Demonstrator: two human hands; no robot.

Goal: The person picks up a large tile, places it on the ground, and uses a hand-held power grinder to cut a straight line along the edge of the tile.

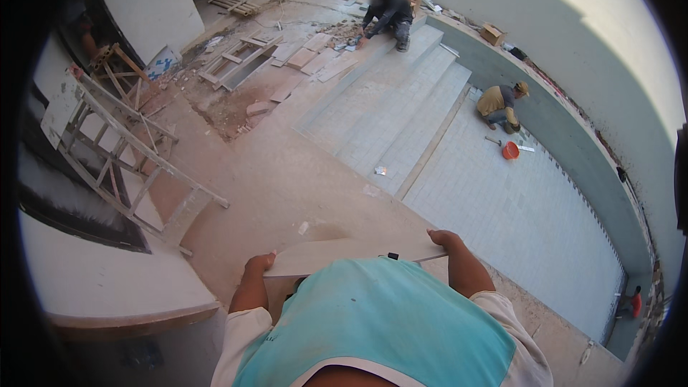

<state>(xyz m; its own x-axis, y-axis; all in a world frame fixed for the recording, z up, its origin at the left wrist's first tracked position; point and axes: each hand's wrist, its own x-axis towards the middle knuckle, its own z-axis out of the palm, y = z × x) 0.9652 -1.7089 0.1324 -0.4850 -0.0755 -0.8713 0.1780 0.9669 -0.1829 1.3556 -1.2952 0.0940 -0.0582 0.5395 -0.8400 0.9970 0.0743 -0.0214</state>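
Note:
A wide, pale beige panel (337, 251), perhaps a large tile, is held level in front of my body, partly hidden by my turquoise-and-white shirt. My left hand (261, 261) grips its left end and my right hand (443, 239) its right end, with fingers closed around the edges. A small dark object (393, 256) shows at the panel's near edge, too small to make out.
A ladder (147, 179) leans at left. Loose boards (315, 61) and rubble lie upper middle. A worker in dark clothes (387, 14) crouches atop tiled steps (387, 115); another (499, 104) squats near a red bucket (510, 150); a red-shirted person (634, 302) is far right.

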